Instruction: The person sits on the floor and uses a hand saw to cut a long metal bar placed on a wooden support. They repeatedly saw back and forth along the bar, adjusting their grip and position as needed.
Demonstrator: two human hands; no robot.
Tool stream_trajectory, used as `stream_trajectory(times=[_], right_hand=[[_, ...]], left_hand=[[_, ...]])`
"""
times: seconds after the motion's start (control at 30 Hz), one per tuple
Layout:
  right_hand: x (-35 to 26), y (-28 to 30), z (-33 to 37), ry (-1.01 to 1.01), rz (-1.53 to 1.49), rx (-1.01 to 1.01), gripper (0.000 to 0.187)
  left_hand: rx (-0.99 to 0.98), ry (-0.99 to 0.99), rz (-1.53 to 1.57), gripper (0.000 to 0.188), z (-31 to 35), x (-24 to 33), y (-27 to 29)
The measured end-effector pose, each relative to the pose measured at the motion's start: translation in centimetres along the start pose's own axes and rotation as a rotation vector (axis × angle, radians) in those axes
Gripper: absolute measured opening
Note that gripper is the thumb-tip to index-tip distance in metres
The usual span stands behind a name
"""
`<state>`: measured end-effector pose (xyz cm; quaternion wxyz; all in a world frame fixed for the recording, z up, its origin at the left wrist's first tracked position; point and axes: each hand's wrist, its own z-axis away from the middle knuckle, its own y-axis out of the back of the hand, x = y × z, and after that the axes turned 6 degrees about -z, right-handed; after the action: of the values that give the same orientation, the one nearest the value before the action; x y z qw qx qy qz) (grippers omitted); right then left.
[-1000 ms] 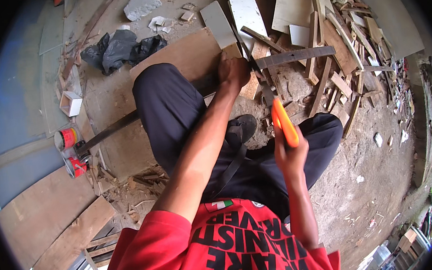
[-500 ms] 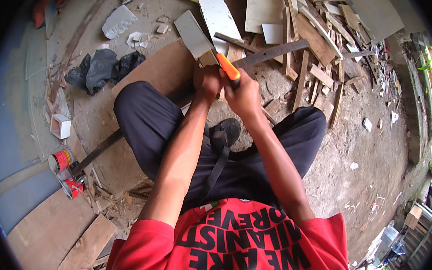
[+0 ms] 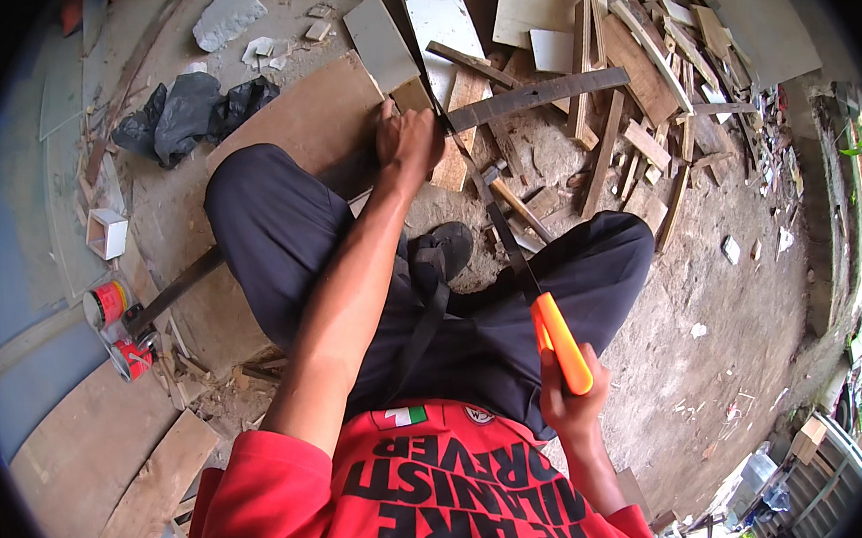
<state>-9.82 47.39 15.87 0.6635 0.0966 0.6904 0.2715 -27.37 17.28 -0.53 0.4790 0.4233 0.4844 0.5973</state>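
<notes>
A hand saw with an orange handle (image 3: 569,351) is gripped in my right hand (image 3: 572,391), drawn back beside my right thigh. Its long dark blade (image 3: 504,229) slants up and away, passing just right of my left hand. My left hand (image 3: 409,143) is closed over the right end of a brown wooden board (image 3: 290,111) and presses it down; the fingertips are partly hidden. Under that end runs a long dark bar (image 3: 539,93), coming out on the right beyond the blade. A small piece of wood (image 3: 411,95) shows just past my left knuckles.
Scrap wood (image 3: 639,104) is heaped at the far right, and white panels (image 3: 441,23) lie ahead. A hammer (image 3: 516,203) rests on the floor by my right knee. To the left are a black plastic bag (image 3: 190,116), red cans (image 3: 120,331) and a small white box (image 3: 107,233).
My right hand has pulled the saw back toward my body, from beside my left hand to my right thigh, baring more blade. My left hand stays at the board's end.
</notes>
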Motion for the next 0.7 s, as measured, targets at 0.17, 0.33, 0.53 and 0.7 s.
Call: stream_trajectory(times=[0.17, 0.33, 0.53, 0.7], right_hand=[[1.4, -10.3, -14.2, 0.007, -0.179, -0.020, 0.019], [0.7, -15.7, -21.2, 0.096, -0.160, 0.016, 0.021], [1.9, -7.3, -7.6, 0.059, -0.207, -0.027, 0.013], [1.2, -1.4, -0.3, 0.065, 0.074, -0.034, 0.014]], left_hand=[[0.064, 0.091, 0.317, 0.018, -1.0, 0.1, 0.1], [0.487, -0.126, 0.242, 0.021, 0.3, -1.1, -2.3], [-0.019, -0.001, -0.041, 0.014, -1.8, -1.7, -4.6], [0.176, -0.034, 0.024, 0.015, 0.2, -0.5, -1.5]])
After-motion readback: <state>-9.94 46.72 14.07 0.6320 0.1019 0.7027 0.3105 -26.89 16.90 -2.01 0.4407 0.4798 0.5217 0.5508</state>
